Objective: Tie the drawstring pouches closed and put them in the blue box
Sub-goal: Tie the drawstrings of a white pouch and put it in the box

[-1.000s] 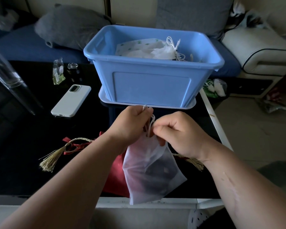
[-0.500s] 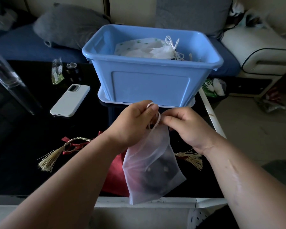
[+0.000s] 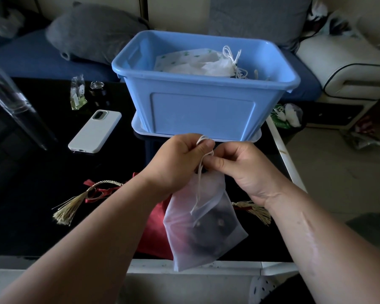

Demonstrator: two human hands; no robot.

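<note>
Black table (image 3: 31,172), blue box (image 3: 202,115) (sofa (image 3: 31,62) behind)

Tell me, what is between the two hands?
In the head view, a white drawstring runs between the left hand and the right hand; both pinch it.

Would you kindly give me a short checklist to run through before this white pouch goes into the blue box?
1. Grip of left hand and right hand on the drawstring: ok.
2. Knot finished: cannot tell, fingers cover it.
3. Contents inside the hanging white pouch: ok.
4. Room in the blue box above the stored pouches: ok.
5. The red pouch boxed: not ok, it lies on the table.
</note>
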